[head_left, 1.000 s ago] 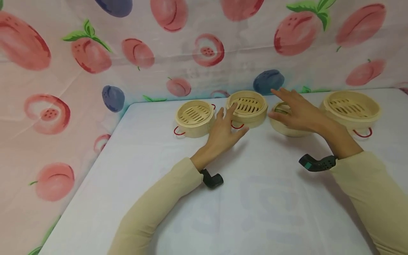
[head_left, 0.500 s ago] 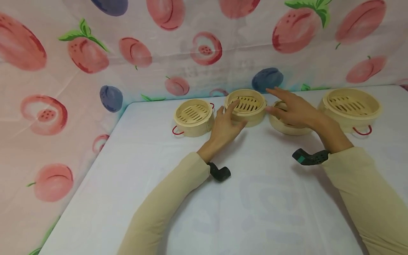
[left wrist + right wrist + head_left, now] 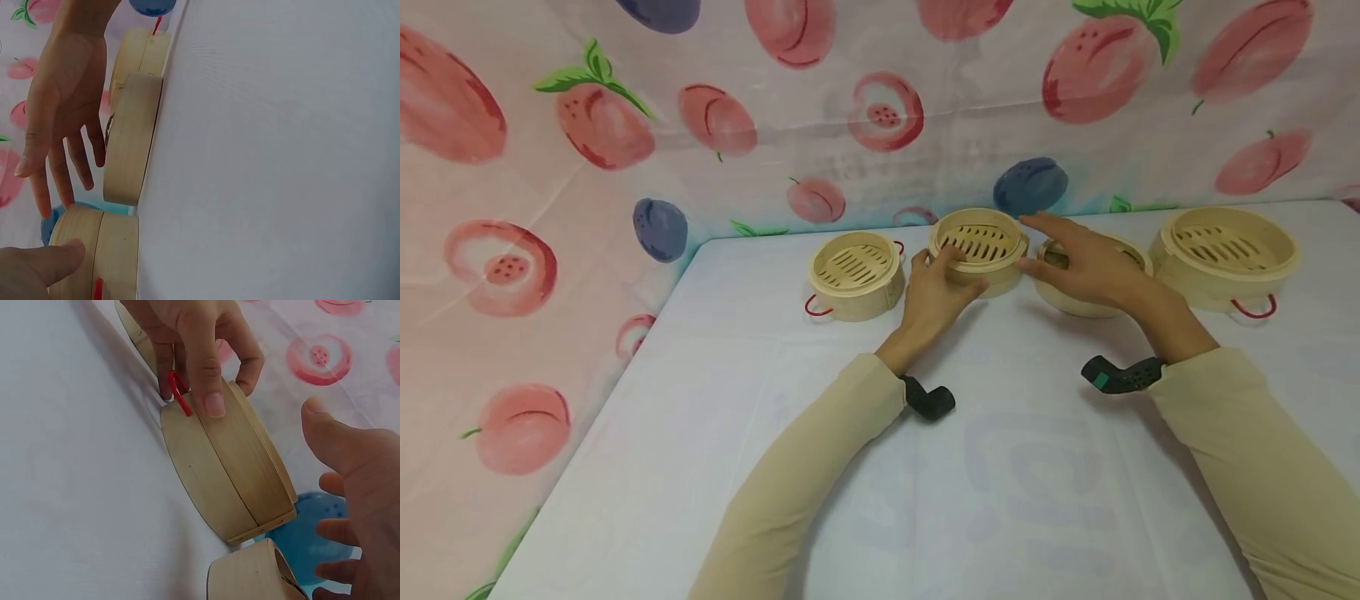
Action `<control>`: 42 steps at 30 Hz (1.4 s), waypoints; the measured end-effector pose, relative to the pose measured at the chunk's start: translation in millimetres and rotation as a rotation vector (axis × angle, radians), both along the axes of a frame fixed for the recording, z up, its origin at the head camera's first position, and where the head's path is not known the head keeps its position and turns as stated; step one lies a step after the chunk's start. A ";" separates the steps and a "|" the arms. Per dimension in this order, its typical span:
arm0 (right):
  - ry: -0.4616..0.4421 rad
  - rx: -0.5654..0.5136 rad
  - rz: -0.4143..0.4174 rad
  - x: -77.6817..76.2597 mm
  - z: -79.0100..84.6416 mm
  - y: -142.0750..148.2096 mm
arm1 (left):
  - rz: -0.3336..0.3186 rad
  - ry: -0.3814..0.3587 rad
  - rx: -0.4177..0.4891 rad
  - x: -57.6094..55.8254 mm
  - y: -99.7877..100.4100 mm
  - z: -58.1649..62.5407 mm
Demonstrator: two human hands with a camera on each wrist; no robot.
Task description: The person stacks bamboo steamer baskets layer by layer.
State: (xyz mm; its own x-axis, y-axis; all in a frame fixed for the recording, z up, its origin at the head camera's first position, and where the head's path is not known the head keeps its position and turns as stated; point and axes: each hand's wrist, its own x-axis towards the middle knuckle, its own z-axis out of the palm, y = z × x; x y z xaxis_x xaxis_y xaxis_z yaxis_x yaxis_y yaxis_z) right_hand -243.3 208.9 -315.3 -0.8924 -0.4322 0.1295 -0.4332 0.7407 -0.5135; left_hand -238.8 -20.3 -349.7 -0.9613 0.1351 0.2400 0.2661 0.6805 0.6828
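My left hand (image 3: 931, 302) grips the second bamboo steamer (image 3: 1002, 282) from the left. In the right wrist view, the left thumb presses the steamer's upper wall (image 3: 234, 450) above a red handle (image 3: 179, 392), while the index finger reaches over the rim. The steamer looks two-tiered, with a slotted inset top. My right hand (image 3: 1078, 262) hovers just right of it, fingers loosely extended and holding nothing. Partly under that hand in the head view stands a third, lower bamboo steamer (image 3: 1078, 308); a gap separates hand and steamer walls in the right wrist view.
A bamboo steamer (image 3: 859, 302) with red handles stands at the left of the row. The widest steamer (image 3: 1206, 283) stands at the right end. Behind the white table (image 3: 1000, 483) rises a fruit-printed cloth (image 3: 955, 150). Each wrist wears a black camera (image 3: 931, 403).
Both hands have come closer to the second steamer. The left fingers have bent onto its rim, and the right hand has shifted left, uncovering more of the third steamer.
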 end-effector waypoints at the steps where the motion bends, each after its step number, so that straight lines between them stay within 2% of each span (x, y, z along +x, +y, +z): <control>1: 0.004 0.003 -0.001 -0.2 -0.8 0.0 | 0.002 0.009 0.004 -0.3 0.0 -0.3; 6: 0.019 0.000 0.012 -1.0 -3.2 0.4 | 0.005 0.041 0.032 -0.4 -2.1 -1.6; 14: 0.041 -0.041 0.086 -0.3 -1.7 2.6 | -0.010 0.105 0.084 6.2 -12.1 0.9; 20: 0.047 -0.056 0.074 0.5 -0.8 5.5 | -0.024 0.115 0.125 12.4 -17.5 6.7; 25: 0.089 -0.078 0.113 1.4 1.3 8.4 | -0.060 0.122 0.151 19.1 -20.5 12.6; 27: 0.086 -0.085 0.119 2.4 2.6 9.3 | -0.080 0.118 0.168 22.8 -22.5 15.3; 31: 0.021 -0.140 0.110 5.1 6.9 10.6 | -0.133 0.106 0.230 28.5 -28.5 18.4; 36: -0.048 -0.251 0.171 5.2 11.0 14.0 | -0.196 0.083 0.277 28.6 -36.5 18.3; 42: -0.093 -0.255 0.205 7.9 13.0 17.6 | -0.273 -0.031 0.353 29.9 -44.9 23.9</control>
